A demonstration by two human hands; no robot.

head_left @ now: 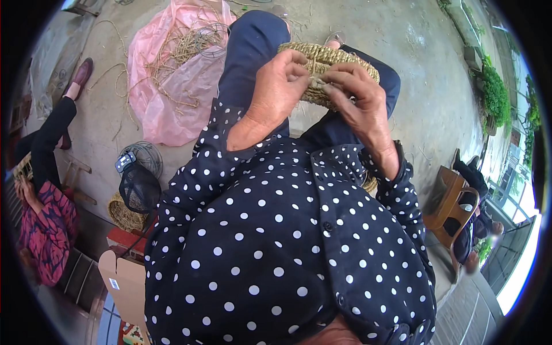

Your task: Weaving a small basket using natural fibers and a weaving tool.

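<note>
A round woven straw basket (333, 57) rests on my lap, its rim facing me. My left hand (282, 86) grips the near rim from the left, fingers curled over the weave. My right hand (359, 95) pinches a straw strand at the rim right beside the left hand's fingertips. Both forearms come out of dark blue sleeves with white dots. My knees in dark trousers frame the basket.
A pink plastic sheet (167, 75) with loose straw and wire rings lies on the concrete to the left. Another person in a red patterned top (46, 224) sits at far left. A small woven basket (123, 214), a black cap, a cardboard box (123, 282) and a wooden chair (454, 207) stand nearby.
</note>
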